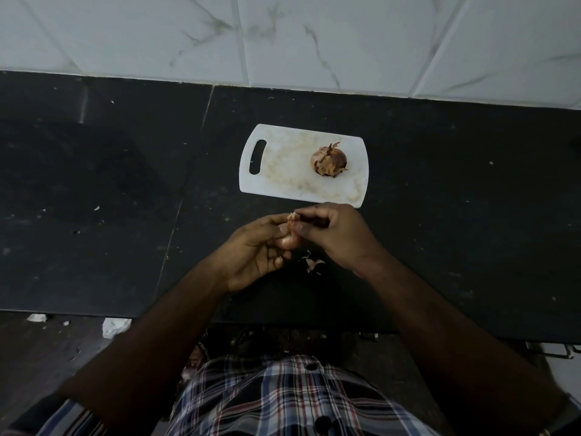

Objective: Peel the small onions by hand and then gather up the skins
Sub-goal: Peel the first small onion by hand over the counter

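Note:
My left hand (256, 247) grips a small pinkish onion (287, 242) just above the near part of the dark counter. My right hand (334, 234) pinches the dry skin at the onion's top end (293, 217) between thumb and fingertips. A few torn skins (312, 265) lie on the counter right below my hands. A second onion (328, 159), still wrapped in loose brown skin, sits on the right half of the white cutting board (283, 171).
The black stone counter (125, 199) runs left to right, with a white marble-look tiled wall (283, 36) behind it. Bits of white paper (114, 327) lie on the floor beyond the counter's near edge.

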A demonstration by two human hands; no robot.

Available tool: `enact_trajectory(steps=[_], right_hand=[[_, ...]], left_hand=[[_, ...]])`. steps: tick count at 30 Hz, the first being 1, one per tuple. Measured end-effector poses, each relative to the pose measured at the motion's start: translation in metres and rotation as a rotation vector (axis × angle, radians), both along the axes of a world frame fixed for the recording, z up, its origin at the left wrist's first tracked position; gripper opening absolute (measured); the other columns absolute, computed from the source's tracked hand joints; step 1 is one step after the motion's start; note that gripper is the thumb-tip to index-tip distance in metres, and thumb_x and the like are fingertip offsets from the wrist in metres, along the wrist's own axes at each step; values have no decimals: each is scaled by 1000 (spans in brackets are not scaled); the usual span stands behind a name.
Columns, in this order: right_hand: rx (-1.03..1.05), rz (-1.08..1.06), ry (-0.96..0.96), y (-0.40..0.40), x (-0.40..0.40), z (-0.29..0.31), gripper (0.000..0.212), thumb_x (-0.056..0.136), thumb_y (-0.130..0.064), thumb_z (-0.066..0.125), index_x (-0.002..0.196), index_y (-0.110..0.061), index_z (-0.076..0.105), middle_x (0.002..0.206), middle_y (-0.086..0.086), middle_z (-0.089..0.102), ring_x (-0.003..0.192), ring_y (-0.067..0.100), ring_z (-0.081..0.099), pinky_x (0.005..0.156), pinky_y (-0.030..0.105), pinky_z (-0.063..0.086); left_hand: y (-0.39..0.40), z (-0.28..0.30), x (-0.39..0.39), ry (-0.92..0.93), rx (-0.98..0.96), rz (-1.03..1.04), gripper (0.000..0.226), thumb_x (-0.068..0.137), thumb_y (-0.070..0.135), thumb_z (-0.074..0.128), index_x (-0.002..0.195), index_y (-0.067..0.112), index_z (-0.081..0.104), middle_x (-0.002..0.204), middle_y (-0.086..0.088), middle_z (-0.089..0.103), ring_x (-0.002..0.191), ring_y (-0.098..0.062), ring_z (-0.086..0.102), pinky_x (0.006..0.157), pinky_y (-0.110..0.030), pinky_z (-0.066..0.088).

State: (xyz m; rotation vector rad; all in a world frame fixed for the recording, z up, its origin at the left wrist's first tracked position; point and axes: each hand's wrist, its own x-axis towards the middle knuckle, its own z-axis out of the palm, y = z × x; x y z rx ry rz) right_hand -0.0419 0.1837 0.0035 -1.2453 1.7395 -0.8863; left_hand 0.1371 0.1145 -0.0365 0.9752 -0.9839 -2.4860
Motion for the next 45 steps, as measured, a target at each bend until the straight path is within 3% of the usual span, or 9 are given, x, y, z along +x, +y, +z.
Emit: enact_trajectory(steps=[5,9,16,19,23,31,37,41,45], right_hand=[[-93,-82,-24,-2,9,-4,8,86,-9,74,88,-17,76,87,-7,71,84,8,67,80,27,54],[-105,-45,-62,-4,7,-3,10,90,-8,69,89,-18,72,86,-6,70,83,7,65,77,25,56],[-72,-128,-12,-2,7,-9,10,97,-15,59,96,-17,69,90,-5,69,88,11,65,80,32,56],[-71,-115,50,1,6,-10,12,98,-19,57,99,-16,68,94,-1,69,89,13,64,78,32,55],[-101,-109,233,3,3,-13,15,99,-23,56,101,-13,67,98,0,66,91,12,61,79,31,51],[65,-61,480,10,-6,-25,14,101,-25,51,99,-16,62,100,1,57,91,15,56,79,32,46],[72,-81,465,17,-13,-25,12,98,-26,57,100,-19,67,94,-5,65,86,9,60,76,25,48],[48,-120,432,21,-20,-23,10,94,-27,64,93,-21,72,85,-12,69,77,0,60,66,11,43],[89,-34,401,22,-26,-21,19,94,-17,65,109,-20,75,103,-10,74,91,-1,64,82,12,45]], left_hand=[[1,3,-2,-54,-43,14,39,87,21,61,123,9,61,86,-6,65,64,-14,56,53,-20,46],[4,8,-3,7,41,8,28,84,25,57,107,13,67,91,-9,59,57,-11,45,48,-19,36],[7,5,-10,2,-26,56,59,85,34,73,134,9,52,105,-13,67,70,-16,63,57,-23,52],[9,4,-11,-13,-72,106,55,82,18,78,131,7,53,99,-10,67,66,-13,63,55,-19,52],[10,4,-7,100,36,45,43,86,17,65,128,8,58,95,-9,70,63,-11,61,55,-17,51],[12,-5,4,194,127,-51,73,71,24,85,137,11,59,116,-14,65,68,-14,59,61,-22,51],[6,-4,9,248,261,-26,73,70,19,79,137,9,51,132,-23,56,90,-29,67,70,-29,57],[4,-4,12,291,324,38,64,75,19,67,136,4,53,135,-25,55,85,-27,66,66,-27,56],[1,-2,11,277,293,78,55,88,20,45,142,13,53,130,-24,60,85,-24,66,66,-26,57]])
